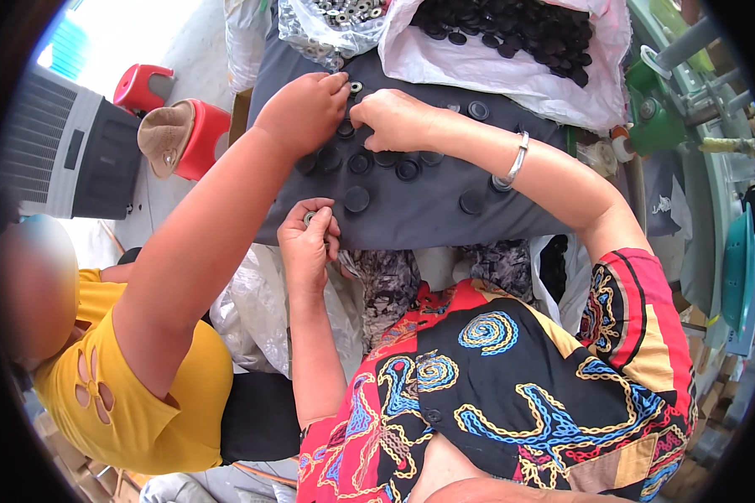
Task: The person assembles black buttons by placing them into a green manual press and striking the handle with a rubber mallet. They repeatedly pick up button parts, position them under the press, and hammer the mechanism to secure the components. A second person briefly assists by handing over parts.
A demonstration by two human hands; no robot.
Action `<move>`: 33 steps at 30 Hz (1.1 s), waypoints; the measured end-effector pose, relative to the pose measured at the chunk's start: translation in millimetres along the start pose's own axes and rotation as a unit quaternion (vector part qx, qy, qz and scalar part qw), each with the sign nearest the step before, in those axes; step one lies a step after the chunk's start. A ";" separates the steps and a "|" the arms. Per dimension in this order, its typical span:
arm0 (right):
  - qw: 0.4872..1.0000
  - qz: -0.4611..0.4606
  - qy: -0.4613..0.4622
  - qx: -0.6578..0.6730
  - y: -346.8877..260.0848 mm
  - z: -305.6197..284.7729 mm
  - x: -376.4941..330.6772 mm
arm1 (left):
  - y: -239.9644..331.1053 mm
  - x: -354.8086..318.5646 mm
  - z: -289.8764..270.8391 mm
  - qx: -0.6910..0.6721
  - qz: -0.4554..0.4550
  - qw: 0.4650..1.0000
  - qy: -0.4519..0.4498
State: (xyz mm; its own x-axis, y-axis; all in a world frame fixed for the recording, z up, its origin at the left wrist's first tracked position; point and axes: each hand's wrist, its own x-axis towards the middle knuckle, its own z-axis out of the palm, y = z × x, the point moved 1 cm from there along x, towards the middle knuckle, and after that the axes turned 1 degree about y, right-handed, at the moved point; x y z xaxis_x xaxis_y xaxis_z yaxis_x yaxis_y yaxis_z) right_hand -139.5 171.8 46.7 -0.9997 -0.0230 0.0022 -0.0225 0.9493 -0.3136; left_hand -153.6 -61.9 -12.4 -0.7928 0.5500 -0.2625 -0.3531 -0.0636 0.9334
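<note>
2 red stools (172,109), grey fan unit (63,147), bright floor (143,25)

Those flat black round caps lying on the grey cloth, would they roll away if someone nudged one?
Probably not: each black cap lies flat and low on the grey cloth, so it would likely slide. Being small, they look light. The right hand pinches one easily, suggesting they're stiff.

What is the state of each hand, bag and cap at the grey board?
Left hand: shut on a ring.
Right hand: fingers curled, down on the board.
Caps: lying flat on the board.
White bag: open.
Clear bag: open.
</note>
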 end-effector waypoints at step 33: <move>0.979 -0.039 0.027 -0.196 -17.9 1.3 -70.5 | -19.9 16.5 2.6 0.036 -0.022 0.999 -0.019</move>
State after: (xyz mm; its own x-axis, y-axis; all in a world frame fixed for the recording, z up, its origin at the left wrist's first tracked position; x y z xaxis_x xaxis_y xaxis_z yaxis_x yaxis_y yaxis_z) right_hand -68.6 156.0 51.0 -0.9934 -0.0942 0.0660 -0.0890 0.9930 0.0777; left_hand -158.3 -49.5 -34.7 -0.7575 0.5822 -0.2954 -0.3498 0.0200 0.9366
